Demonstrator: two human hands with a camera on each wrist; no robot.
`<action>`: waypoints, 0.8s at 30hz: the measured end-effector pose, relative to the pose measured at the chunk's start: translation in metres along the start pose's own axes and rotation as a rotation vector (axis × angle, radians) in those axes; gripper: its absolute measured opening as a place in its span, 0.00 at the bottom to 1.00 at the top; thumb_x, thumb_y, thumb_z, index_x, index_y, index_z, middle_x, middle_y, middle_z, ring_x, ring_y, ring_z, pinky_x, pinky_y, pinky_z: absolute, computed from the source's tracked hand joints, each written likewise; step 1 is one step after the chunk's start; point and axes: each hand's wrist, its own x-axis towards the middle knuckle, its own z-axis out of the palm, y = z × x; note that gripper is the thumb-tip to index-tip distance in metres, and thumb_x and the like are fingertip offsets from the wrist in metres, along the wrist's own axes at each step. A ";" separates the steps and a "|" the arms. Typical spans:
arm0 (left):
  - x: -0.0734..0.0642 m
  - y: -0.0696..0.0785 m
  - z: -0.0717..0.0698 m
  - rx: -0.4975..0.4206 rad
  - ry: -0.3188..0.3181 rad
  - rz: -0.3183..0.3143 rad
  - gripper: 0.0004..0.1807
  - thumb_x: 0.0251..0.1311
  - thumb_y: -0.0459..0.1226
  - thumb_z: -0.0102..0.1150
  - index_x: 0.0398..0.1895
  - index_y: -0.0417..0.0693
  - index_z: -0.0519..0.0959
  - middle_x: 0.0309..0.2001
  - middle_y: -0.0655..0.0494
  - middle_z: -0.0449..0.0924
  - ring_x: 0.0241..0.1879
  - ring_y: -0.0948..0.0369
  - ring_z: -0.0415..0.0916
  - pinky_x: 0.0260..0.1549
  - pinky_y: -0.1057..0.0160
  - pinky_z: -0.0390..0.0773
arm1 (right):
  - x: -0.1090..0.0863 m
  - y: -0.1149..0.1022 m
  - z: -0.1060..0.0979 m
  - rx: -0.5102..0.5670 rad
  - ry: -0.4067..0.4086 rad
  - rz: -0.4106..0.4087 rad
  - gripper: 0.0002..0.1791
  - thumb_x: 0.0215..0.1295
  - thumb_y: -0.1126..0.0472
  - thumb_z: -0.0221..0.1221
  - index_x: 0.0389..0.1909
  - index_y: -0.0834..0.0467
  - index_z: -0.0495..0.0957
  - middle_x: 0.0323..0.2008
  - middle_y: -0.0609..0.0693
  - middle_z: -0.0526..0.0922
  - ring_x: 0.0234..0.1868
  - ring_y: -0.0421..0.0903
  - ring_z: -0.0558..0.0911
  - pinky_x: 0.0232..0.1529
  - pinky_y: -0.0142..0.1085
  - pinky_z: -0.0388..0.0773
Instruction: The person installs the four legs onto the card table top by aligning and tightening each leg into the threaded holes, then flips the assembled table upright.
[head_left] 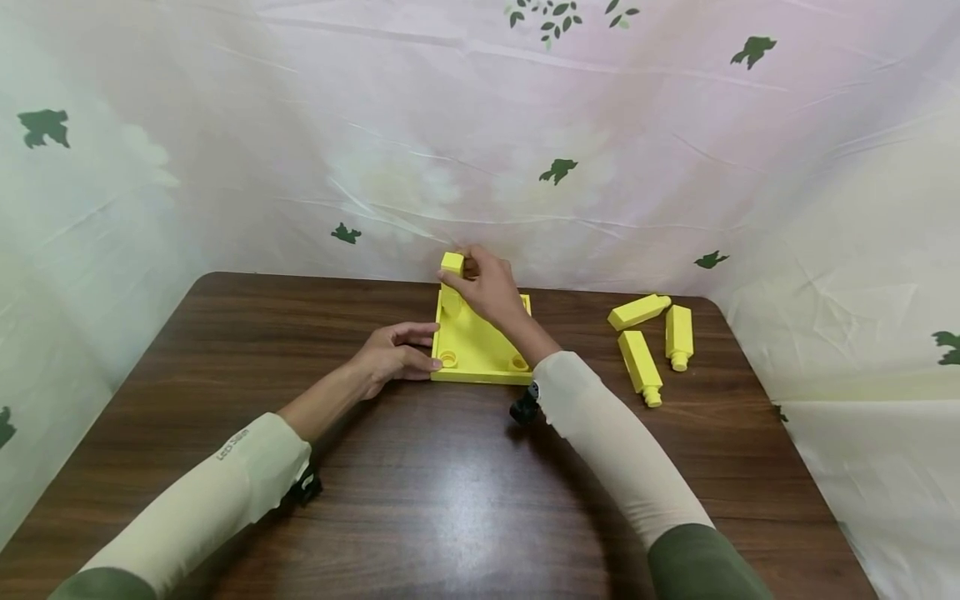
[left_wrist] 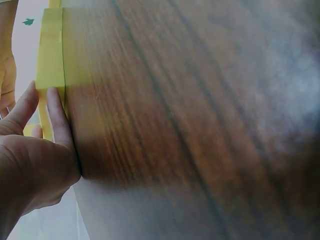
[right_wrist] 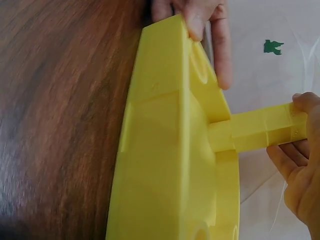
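A yellow, rimmed board (head_left: 480, 342) lies on the table with round sockets at its corners. My left hand (head_left: 390, 358) rests against its left side, the thumb at the near left corner and the fingers mostly straight. My right hand (head_left: 491, 287) reaches over the board and pinches a square yellow leg (head_left: 452, 262) near its top, thumb on one side and fingers on the other. The leg (right_wrist: 265, 127) stands upright at the far left corner, its lower end meeting the board there. The right forearm covers part of the board's right side.
To the right lie three more yellow legs, one (head_left: 639, 312) at the back, one (head_left: 679, 333) beside it and one (head_left: 640, 367) nearer, each with a narrow knobbed end. A patterned cloth (head_left: 637, 208) hangs behind the brown wooden table (head_left: 420, 483).
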 end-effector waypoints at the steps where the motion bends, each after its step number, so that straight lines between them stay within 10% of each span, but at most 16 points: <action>1: 0.000 0.000 0.000 0.001 0.001 0.002 0.42 0.63 0.25 0.79 0.81 0.50 0.78 0.73 0.42 0.77 0.47 0.59 0.90 0.55 0.56 0.96 | 0.000 0.000 0.000 -0.006 0.002 -0.002 0.25 0.78 0.47 0.72 0.65 0.58 0.82 0.58 0.59 0.93 0.62 0.57 0.92 0.65 0.51 0.92; 13: -0.002 -0.001 0.001 0.005 0.012 0.010 0.42 0.62 0.25 0.79 0.81 0.49 0.78 0.73 0.40 0.77 0.48 0.58 0.90 0.56 0.55 0.95 | -0.006 -0.001 -0.005 0.039 -0.032 0.045 0.34 0.78 0.42 0.72 0.78 0.52 0.77 0.66 0.57 0.89 0.68 0.57 0.89 0.69 0.54 0.89; 24: -0.003 0.001 -0.001 0.011 0.001 0.003 0.43 0.60 0.25 0.81 0.81 0.51 0.78 0.65 0.46 0.79 0.49 0.58 0.88 0.55 0.56 0.96 | -0.030 -0.001 -0.050 0.185 0.055 0.117 0.42 0.78 0.45 0.72 0.87 0.48 0.66 0.71 0.57 0.86 0.67 0.58 0.88 0.67 0.57 0.89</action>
